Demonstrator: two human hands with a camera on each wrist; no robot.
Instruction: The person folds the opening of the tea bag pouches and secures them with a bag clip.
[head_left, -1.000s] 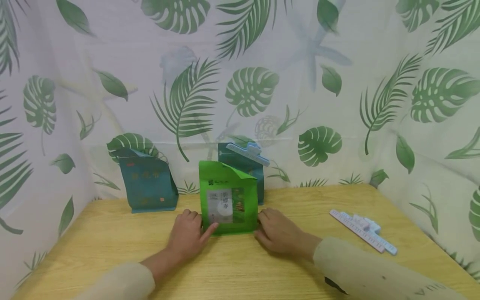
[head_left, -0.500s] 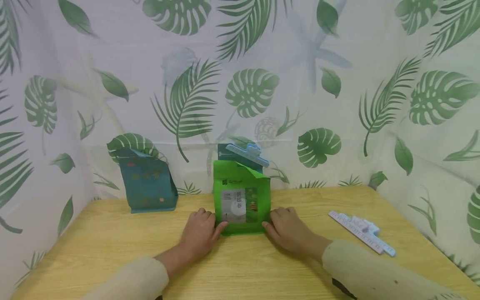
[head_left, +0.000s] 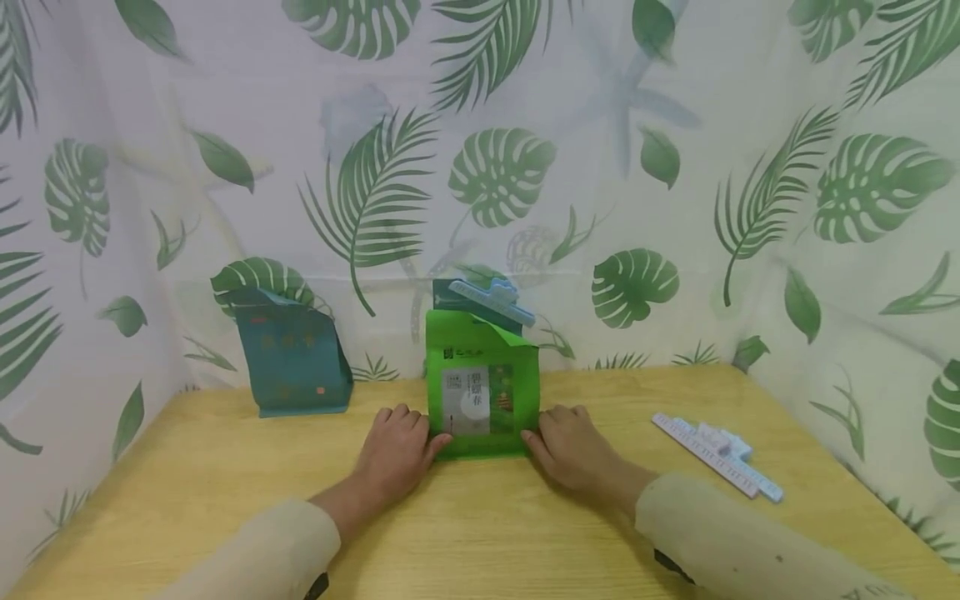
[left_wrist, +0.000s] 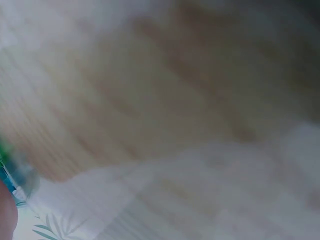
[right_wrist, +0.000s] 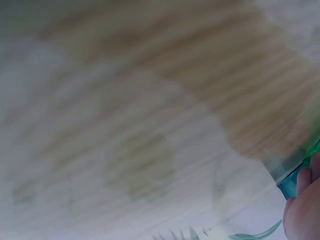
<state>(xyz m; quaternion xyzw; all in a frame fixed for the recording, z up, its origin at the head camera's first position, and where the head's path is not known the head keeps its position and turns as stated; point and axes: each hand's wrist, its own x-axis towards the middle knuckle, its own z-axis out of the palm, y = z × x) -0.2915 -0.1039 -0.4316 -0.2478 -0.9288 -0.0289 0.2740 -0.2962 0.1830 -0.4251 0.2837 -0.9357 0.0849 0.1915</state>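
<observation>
back wall (head_left: 585, 183): whitish sheet, looks like cloth tbh, w/ green monstera leaves (head_left: 636, 287), palm fronds (head_left: 386, 192) + a v. faint blue starfish print (head_left: 622, 93)
left wall (head_left: 71, 350) & right wall (head_left: 892, 308): same pattern, angled in, approx a booth
crease: horiz., low on back wall
table (head_left: 465, 533): yellowish wood-grain top
light: soft, kinda dim, greyish-purple upper L, bit warmer on R

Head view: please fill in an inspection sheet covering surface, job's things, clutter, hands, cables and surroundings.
Surface: wood-grain table.
Job's things: green pouch, upright, partly hiding a teal pouch with a blue clip across its top.
Clutter: second teal pouch at left; pink clip and another blue clip at right.
Hands: left hand and right hand hold the green pouch's lower sides.
Cables: nothing seen.
Surroundings: leaf-print sheet behind and on both sides.
</observation>
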